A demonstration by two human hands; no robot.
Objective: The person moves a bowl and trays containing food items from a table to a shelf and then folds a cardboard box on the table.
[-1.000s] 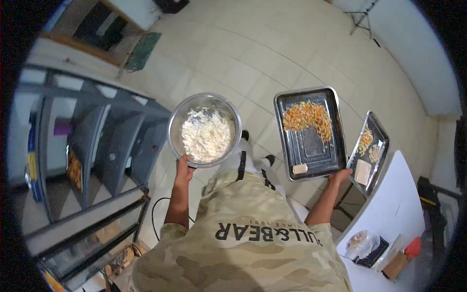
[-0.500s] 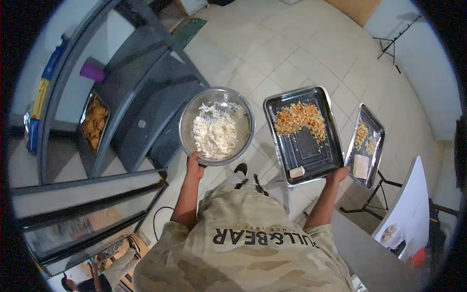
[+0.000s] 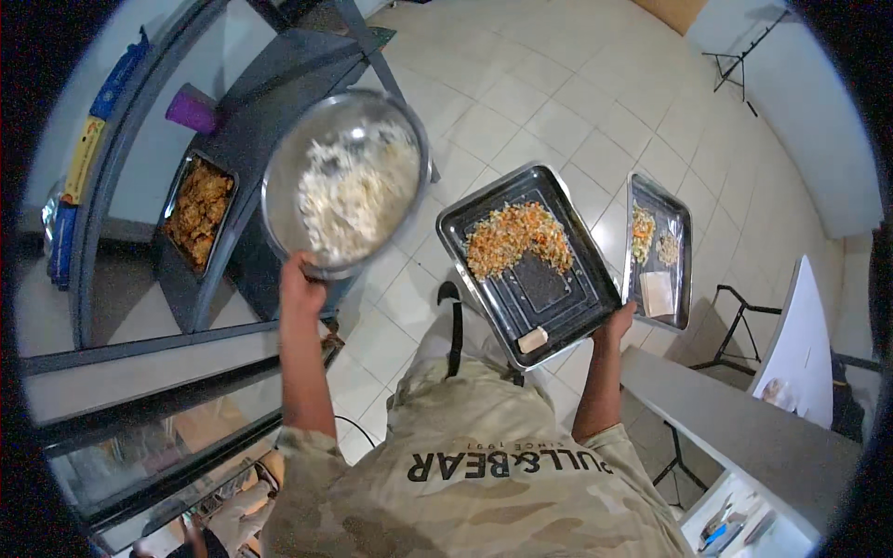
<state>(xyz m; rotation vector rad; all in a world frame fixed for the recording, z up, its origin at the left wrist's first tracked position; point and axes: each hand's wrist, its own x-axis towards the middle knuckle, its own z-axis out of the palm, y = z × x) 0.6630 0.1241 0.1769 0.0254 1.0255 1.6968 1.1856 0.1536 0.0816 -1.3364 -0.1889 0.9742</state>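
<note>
My left hand grips the near rim of a round metal bowl, which tilts over the grey shelf on the left. Pale shredded food lies inside. Held by its near right corner, a dark rectangular baking tray rests in my right hand. Chopped orange and pale vegetables lie in it, with a small whitish block at its near end. Right beside that hand is a second tray with chopped pieces and a pale rectangular slab; whether my fingers also grip it is unclear.
A grey shelf unit at left bears a tray of browned food, a purple cup and a blue-and-yellow box. A grey table and a white board stand at right. Another person is at lower left.
The bowl has moved left and away from me, tilting over the shelf. Both trays have shifted left with my right hand, and the dark one has turned slightly.
</note>
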